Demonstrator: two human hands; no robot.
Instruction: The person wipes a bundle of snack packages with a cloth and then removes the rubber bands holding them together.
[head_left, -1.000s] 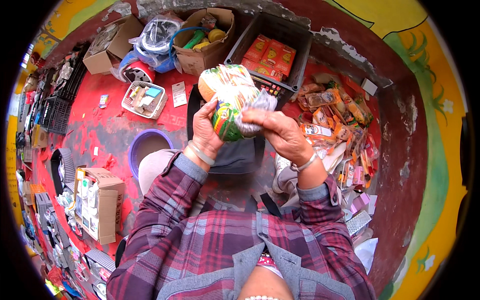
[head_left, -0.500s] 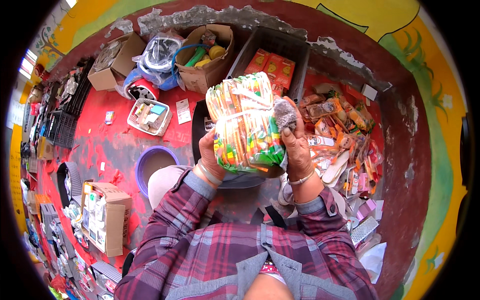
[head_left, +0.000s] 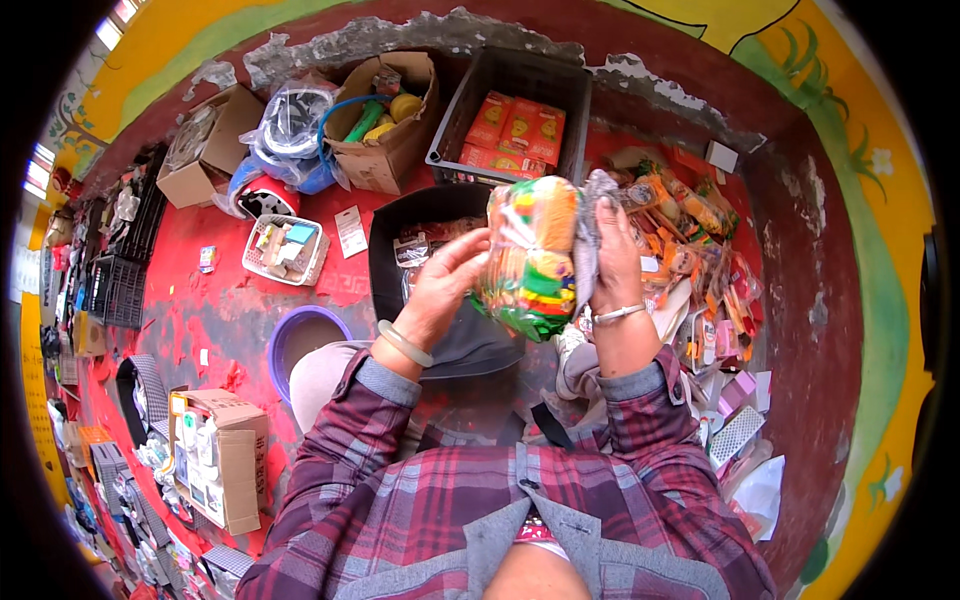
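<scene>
Pressing right hand: holds grey cloth against the wrapped bundle.
Left hand: fingers loosely spread at its edge.
Bundle: could slip, left support looking slack.

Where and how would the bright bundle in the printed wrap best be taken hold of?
Likely by its left flank, coming from the left with a wide span: the bundle is bulky and rounded, with no handle showing. The left hand is open beside that flank, while the right hand and grey cloth take up the opposite side.
</scene>
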